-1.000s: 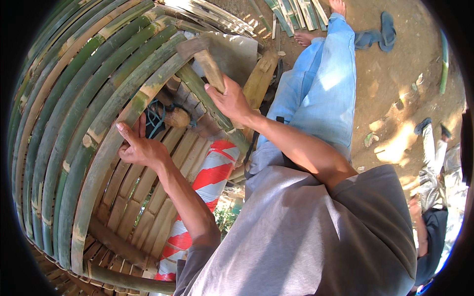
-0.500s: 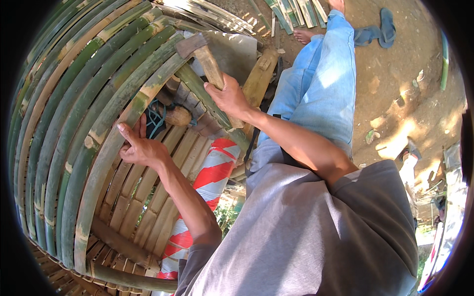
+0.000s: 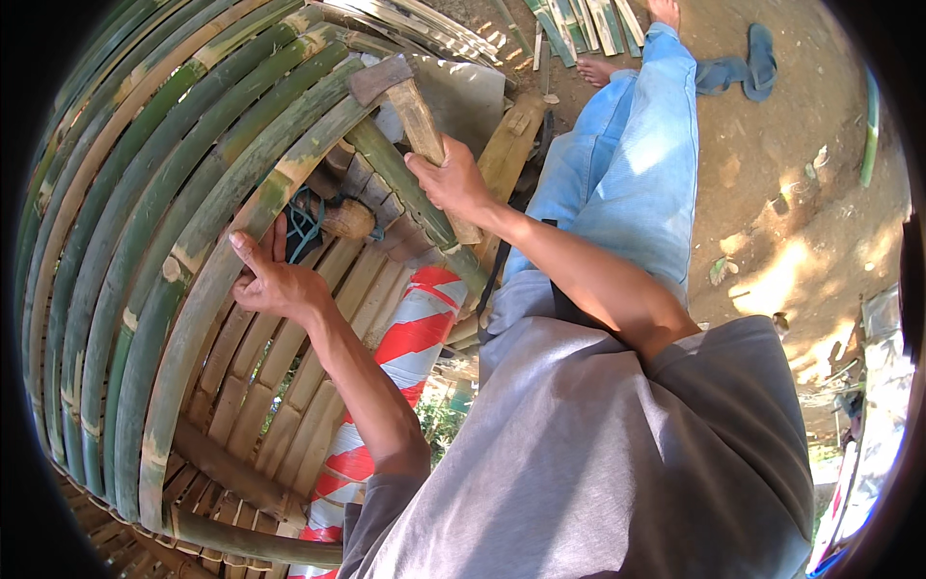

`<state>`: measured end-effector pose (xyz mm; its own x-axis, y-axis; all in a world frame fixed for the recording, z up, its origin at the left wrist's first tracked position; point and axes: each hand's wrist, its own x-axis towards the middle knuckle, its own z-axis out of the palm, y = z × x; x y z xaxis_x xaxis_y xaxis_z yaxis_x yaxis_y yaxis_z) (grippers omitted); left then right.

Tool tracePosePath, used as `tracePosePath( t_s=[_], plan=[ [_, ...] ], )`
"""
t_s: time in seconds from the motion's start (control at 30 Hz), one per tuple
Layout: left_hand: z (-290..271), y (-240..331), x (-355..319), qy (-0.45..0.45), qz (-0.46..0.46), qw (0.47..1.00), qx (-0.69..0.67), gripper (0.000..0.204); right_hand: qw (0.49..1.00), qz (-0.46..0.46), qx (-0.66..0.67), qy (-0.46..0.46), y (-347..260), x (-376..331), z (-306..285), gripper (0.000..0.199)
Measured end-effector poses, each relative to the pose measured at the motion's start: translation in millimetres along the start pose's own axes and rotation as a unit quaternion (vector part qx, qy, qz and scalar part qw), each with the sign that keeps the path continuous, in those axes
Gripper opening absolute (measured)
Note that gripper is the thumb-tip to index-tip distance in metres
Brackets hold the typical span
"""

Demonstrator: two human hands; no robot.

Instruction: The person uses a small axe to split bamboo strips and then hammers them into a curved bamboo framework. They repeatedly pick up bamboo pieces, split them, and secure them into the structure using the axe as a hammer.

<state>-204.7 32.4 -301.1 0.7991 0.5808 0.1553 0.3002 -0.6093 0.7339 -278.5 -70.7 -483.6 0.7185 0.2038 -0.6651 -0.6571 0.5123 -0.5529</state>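
My right hand [image 3: 453, 183] is closed around the wooden handle of a hatchet [image 3: 417, 121]. Its dark metal head points up and to the left, near the upper part of a curved bamboo slat [image 3: 217, 270]. That slat is the innermost of several green and tan slats set side by side at the left. My left hand [image 3: 280, 288] pinches its edge, thumb on top and the other fingers partly hidden beneath. Just beyond those fingers are a dark thing with teal cords [image 3: 307, 224] and a rounded piece of wood [image 3: 349, 220].
A green bamboo pole [image 3: 410, 193] crosses below the hatchet. Flat bamboo slats [image 3: 289, 357] form a floor beside a post wrapped in red and silver [image 3: 415, 333]. Split bamboo strips [image 3: 584, 24] lie on the ground at the top, with dark sandals [image 3: 760, 63] to their right.
The hatchet and my right hand have shifted slightly to the right, and the hatchet head sits a little higher. My left hand keeps its hold on the slat.
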Motion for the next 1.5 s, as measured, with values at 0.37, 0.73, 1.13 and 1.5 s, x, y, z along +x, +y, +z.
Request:
tracePosePath(
  t_s=[0.37,0.73,1.13,1.5],
  plan=[
    [4.3,5.4,-4.7,0.004,0.009,1.0,0.001,0.049,0.999,-0.026,-0.023,0.018,-11.2,-7.3,0.7,0.027],
    [5.7,6.5,-5.0,0.01,-0.007,1.0,-0.009,0.047,0.998,-0.04,-0.046,0.03,-5.5,-10.9,0.9,0.03],
    [-3.2,17.6,-31.3,0.003,-0.048,0.998,-0.032,0.035,0.943,-0.057,0.008,0.329,-124.2,0.8,-207.0,0.026],
    [68.2,108.4,-174.4,-0.12,-0.221,0.943,-0.219,0.031,0.914,-0.007,-0.152,0.376,-280.9,-142.6,-342.8,0.017]
  ],
)
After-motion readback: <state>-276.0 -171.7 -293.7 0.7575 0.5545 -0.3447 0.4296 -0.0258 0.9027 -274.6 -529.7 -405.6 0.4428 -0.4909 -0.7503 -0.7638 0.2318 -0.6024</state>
